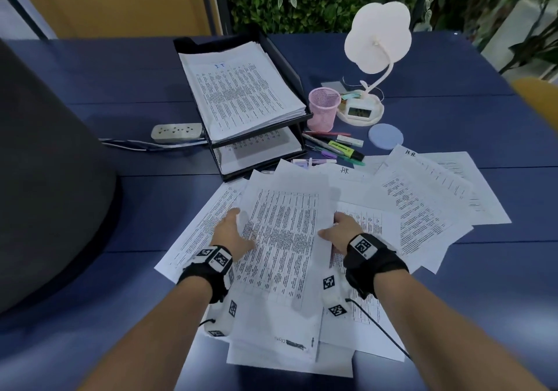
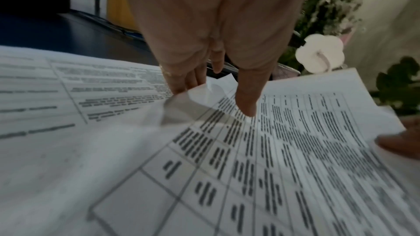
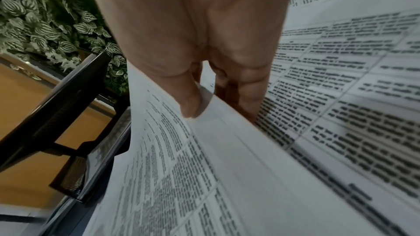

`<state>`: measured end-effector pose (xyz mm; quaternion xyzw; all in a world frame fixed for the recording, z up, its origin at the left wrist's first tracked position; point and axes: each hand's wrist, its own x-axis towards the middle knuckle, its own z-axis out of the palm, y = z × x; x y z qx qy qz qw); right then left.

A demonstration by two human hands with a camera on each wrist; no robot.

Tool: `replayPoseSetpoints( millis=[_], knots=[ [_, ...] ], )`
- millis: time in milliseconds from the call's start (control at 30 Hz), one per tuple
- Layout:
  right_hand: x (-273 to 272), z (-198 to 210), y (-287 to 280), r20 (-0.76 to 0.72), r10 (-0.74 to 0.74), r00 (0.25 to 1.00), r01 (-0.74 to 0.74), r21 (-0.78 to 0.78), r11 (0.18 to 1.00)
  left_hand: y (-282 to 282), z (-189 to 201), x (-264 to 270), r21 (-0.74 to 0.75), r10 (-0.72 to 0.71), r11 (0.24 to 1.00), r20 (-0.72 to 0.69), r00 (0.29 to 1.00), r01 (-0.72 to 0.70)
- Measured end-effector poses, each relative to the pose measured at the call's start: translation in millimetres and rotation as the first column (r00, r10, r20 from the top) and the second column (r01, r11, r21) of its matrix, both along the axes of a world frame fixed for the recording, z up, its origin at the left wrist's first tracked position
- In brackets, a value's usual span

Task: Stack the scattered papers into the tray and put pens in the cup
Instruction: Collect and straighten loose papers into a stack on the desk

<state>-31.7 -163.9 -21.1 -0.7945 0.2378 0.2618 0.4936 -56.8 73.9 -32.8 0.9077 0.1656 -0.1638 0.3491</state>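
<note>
Halfway, I'd judge: the black mesh two-tier tray (image 1: 290, 67) at twelve o'clock holds stacks, while left hand (image 1: 232, 233) and right hand (image 1: 339, 232) pinch a bundle of printed white papers (image 1: 287, 239); loose sheets (image 1: 428, 203) at two o'clock and pens (image 1: 335, 146) beside the empty pink mesh cup (image 1: 323, 108) remain.

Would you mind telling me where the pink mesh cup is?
In the head view, the pink mesh cup stands right of the paper tray, beside the lamp base.
</note>
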Motion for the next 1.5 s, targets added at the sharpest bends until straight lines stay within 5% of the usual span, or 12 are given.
replayPoseSetpoints(
  millis=[200, 400, 500, 600, 700, 767, 867, 1067, 1300, 1500],
  knots=[
    [3, 1, 2, -0.02, -0.048, 0.999, 0.046, -0.087, 0.995, 9, 4, 6, -0.219, 0.136, 0.966, -0.022, 0.99, -0.138],
    [4, 7, 14, -0.03, 0.001, 1.0, -0.006, -0.134, 0.991, -1, 1, -1, 0.103, -0.209, 0.971, -0.059, 0.976, 0.214],
    [1, 4, 15, 0.053, -0.074, 0.996, 0.076, -0.038, 0.996, -1, 0, -1, 0.182, -0.267, 0.942, -0.103, 0.958, 0.282],
    [-5, -7, 9, -0.05, -0.093, 0.994, 0.093, 0.012, 0.996, 0, -3, 1, 0.186, -0.289, 0.935, -0.09, 0.953, 0.301],
    [-9, -10, 2, -0.042, -0.121, 0.992, 0.125, 0.113, 0.986, 4, -4, 2, 0.098, -0.189, 0.977, 0.004, 0.982, 0.188],
    [-9, -2, 0, -0.006, -0.169, 0.986, 0.165, 0.266, 0.95, 13, -3, 6, -0.076, 0.032, 0.997, 0.095, 0.995, -0.025],
    [2, 18, -3, 0.057, -0.247, 0.967, 0.204, 0.404, 0.892, 24, 8, 16, -0.41, 0.299, 0.879, 0.073, 0.951, -0.245],
    [28, 76, 19, 0.375, -0.242, 0.895, 0.094, 0.372, 0.924, 15, 53, 40, -0.492, 0.252, 0.862, 0.201, 0.947, -0.124],
    [37, 138, 47, 0.753, -0.332, 0.568, 0.074, 0.355, 0.932, 1, 113, 51, -0.586, 0.404, 0.809, 0.509, 0.76, -0.038],
    [41, 115, 42, 0.708, -0.305, 0.637, 0.109, 0.308, 0.945, 7, 107, 53, -0.643, 0.415, 0.764, 0.424, 0.805, -0.056]
  ],
)
